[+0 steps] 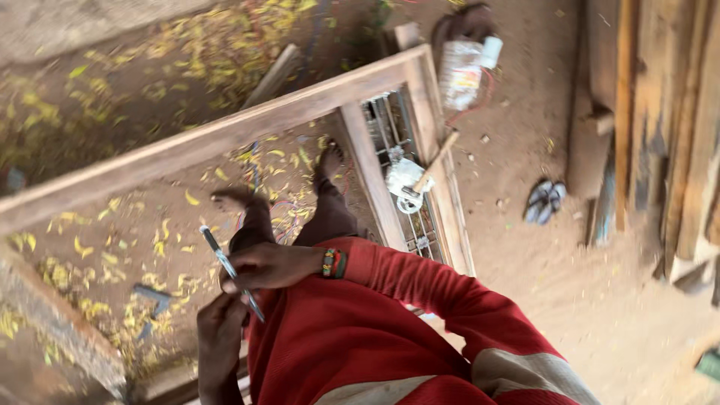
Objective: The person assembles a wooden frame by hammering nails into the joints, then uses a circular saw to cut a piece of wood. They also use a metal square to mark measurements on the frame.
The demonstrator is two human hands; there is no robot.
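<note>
Head view: right hand (pixel 274 266) clenched round slim metal tool (pixel 229 271), left hand (pixel 219 328) pinching its lower end, above wooden frame (pixel 225 135) on sandy ground. Hammer (pixel 424 176) rests at frame's far corner. Judged: readying tool; next calls for steady grip.

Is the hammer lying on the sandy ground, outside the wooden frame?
No, the hammer rests on the wooden frame, across its right rail.

You stand on sandy ground (pixel 570 300). A big wooden frame (pixel 225 135) lies on it. Yellow leaves (pixel 225 45), a pair of sandals (pixel 545 201) and wooden planks (pixel 660 127) lie there too.
</note>
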